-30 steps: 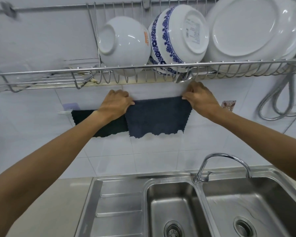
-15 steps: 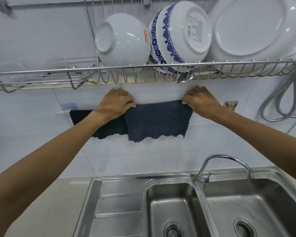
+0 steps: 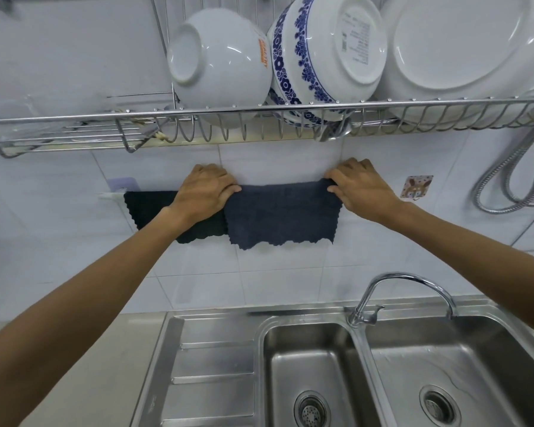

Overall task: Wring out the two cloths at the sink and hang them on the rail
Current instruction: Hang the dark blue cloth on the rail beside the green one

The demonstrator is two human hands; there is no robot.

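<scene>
A dark grey-blue cloth hangs spread over the white wall rail, its wavy lower edge free below. My left hand grips its top left corner and my right hand grips its top right corner. A black cloth hangs on the same rail to the left; its right part is hidden behind my left hand and the grey-blue cloth's edge. Most of the rail is covered by the two cloths.
A wire dish rack runs just above my hands, holding a white bowl, a blue-patterned bowl and a large white plate. Below lie a double steel sink and a curved tap. A shower hose hangs at right.
Both hands have stayed on the grey-blue cloth's top corners and slid slightly downward along the wall with it. The black cloth has not moved.
</scene>
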